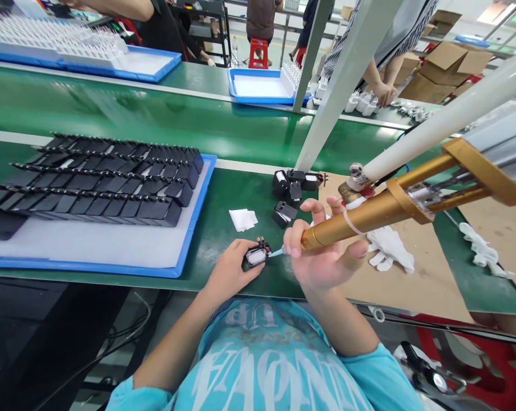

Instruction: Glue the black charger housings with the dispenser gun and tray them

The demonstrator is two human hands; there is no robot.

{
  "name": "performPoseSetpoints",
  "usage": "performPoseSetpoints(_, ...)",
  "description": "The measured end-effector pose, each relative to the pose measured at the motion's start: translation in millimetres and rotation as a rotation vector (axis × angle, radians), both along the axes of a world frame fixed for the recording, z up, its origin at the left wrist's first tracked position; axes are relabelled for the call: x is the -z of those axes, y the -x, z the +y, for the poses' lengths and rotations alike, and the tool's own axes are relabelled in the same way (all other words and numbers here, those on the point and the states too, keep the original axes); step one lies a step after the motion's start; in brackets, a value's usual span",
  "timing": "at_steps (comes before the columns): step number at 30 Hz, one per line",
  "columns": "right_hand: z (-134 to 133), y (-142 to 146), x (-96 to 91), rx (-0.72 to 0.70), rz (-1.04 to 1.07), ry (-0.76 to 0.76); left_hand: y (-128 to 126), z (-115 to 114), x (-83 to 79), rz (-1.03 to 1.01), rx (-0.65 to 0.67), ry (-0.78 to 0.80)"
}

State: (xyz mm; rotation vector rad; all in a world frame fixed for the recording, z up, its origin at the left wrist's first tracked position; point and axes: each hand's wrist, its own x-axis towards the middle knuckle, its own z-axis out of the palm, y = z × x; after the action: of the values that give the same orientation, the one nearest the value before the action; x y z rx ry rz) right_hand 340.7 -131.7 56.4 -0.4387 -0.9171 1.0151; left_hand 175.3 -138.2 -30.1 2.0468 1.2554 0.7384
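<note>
My left hand (232, 268) grips a small black plug housing (257, 256) on the green bench, thumb and fingers at its sides. The pale insert in its open face is visible, and metal prongs point away from me. My right hand (322, 257) supports the front end of a gold glue dispenser (352, 226). Its index finger curls by the nozzle base while the thumb stands off to the side. A thin blue nozzle (277, 252) reaches from the dispenser to the right edge of the housing; whether it touches is too small to tell.
A blue-rimmed tray (183, 251) at left carries rows of black housings (112, 182). Loose black housings (289, 191) and a folded white tissue (243, 220) lie ahead. White gloves (390, 248) rest on cardboard at right. A slanted metal post (326, 120) rises ahead; co-workers stand across the line.
</note>
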Motion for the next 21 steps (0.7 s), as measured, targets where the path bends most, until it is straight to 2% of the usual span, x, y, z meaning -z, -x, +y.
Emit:
performPoseSetpoints(4, -0.1, -12.1, 3.2, 0.062, -0.015, 0.037, 5.5, 8.3, -3.4, -0.054, 0.060, 0.172)
performPoseSetpoints(10, -3.3, -22.9, 9.2, 0.124, -0.019, 0.093, -14.5, 19.7, -6.2, -0.280, 0.062, 0.345)
performPoseSetpoints(14, -3.3, -27.3, 12.3, 0.130, -0.028, 0.103, -22.1, 21.6, -2.7, -0.301, 0.048, 0.264)
performPoseSetpoints(18, -2.9, -30.6, 12.7, 0.102, -0.005, 0.090, -21.0, 20.9, -3.4, -0.186, 0.059, 0.103)
performPoseSetpoints(21, -3.1, -32.8, 12.1, 0.082, 0.018, 0.070, -14.2, 18.5, -11.2, -0.060, 0.137, 0.012)
